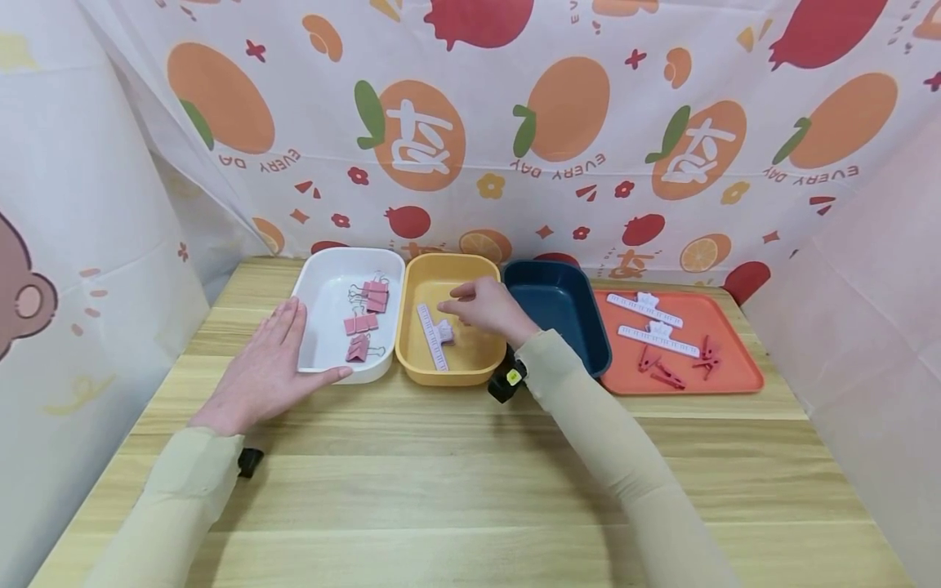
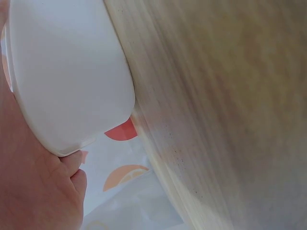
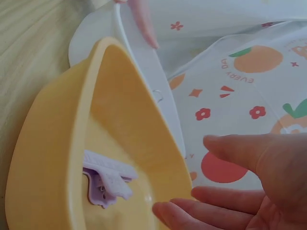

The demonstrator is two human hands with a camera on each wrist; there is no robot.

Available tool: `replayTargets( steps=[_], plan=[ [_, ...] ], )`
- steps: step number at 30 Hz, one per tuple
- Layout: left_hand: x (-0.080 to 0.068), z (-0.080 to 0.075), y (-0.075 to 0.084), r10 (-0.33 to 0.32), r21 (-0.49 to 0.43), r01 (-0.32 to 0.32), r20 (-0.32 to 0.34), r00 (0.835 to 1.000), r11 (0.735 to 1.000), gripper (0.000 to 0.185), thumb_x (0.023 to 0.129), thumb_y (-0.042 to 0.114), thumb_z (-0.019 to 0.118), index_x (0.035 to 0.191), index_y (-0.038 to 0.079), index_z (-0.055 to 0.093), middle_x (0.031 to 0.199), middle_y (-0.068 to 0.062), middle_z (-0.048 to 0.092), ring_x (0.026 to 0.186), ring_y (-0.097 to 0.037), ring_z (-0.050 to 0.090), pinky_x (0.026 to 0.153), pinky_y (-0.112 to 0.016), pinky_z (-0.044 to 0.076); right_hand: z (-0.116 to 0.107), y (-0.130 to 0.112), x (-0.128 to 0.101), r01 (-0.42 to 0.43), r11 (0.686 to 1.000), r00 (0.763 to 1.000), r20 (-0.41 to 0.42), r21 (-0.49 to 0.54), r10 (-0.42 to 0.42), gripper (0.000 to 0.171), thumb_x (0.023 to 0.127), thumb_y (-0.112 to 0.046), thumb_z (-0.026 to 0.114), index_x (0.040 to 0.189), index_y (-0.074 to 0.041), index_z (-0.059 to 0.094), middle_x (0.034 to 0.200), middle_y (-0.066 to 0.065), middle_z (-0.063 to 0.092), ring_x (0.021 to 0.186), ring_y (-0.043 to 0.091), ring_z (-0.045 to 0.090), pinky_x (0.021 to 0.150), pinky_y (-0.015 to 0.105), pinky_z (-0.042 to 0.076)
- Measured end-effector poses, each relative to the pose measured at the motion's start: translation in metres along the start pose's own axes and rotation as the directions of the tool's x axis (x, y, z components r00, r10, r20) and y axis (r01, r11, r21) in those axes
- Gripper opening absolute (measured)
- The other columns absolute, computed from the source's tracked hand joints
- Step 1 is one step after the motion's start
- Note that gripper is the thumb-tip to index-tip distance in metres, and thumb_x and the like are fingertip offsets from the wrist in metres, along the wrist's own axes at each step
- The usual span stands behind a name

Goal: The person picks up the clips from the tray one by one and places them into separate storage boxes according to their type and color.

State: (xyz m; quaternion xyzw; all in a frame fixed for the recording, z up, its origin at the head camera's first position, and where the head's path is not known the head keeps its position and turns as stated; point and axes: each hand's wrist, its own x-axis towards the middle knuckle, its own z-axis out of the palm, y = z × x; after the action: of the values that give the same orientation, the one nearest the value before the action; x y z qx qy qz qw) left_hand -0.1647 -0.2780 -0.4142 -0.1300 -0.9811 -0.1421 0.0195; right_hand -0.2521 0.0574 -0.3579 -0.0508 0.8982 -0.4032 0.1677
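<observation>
- White bin (image 1: pixel 323 282) is being steadied on the counter (image 1: pixel 470 457) by the left hand (image 1: pixel 268 367), fingers flat along its wall.
- Right hand (image 1: pixel 488 310) is being held loosely spread, holding nothing, over the yellow bin (image 1: pixel 478 359), where the pale ruler clip (image 1: pixel 435 335) is lying.

The desk (image 1: pixel 456 457) is pale wood-grain laminate, smooth and matt. The white bin (image 1: pixel 323 282), yellow bin (image 1: pixel 422 359) and blue bin (image 1: pixel 581 327) look like smooth plastic with a soft sheen. At twelve o'clock hangs a printed cloth backdrop (image 1: pixel 515 139), thin and matt.
</observation>
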Motion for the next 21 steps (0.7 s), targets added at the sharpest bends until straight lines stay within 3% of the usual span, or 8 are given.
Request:
replayTargets(
  steps=[6,21],
  plan=[
    [0.001,-0.001,0.001,-0.002,0.009,0.002,0.008,1.000,1.000,0.122,0.088,0.076,0.057,0.158,-0.010,0.003,0.165,-0.028,-0.001,0.152,-0.044,0.002,0.123,-0.055,0.002,-0.004,0.000,-0.008,0.042,0.999,0.998,-0.037,0.005,-0.042,0.057,0.091,-0.050,0.074,0.135,-0.013,0.067,0.120,0.000,0.068,0.111,0.017,0.061,0.094,0.036,0.054],
    [0.002,-0.001,0.001,-0.015,0.000,0.015,0.021,1.000,1.000,0.123,0.088,0.077,0.056,0.158,-0.008,0.002,0.166,-0.026,-0.003,0.153,-0.041,-0.002,0.123,-0.053,0.001,-0.029,0.018,-0.025,0.130,0.987,0.985,-0.127,0.094,-0.118,0.052,0.093,-0.046,0.074,0.134,-0.015,0.068,0.122,-0.001,0.067,0.109,0.018,0.061,0.090,0.034,0.057]
  ],
)
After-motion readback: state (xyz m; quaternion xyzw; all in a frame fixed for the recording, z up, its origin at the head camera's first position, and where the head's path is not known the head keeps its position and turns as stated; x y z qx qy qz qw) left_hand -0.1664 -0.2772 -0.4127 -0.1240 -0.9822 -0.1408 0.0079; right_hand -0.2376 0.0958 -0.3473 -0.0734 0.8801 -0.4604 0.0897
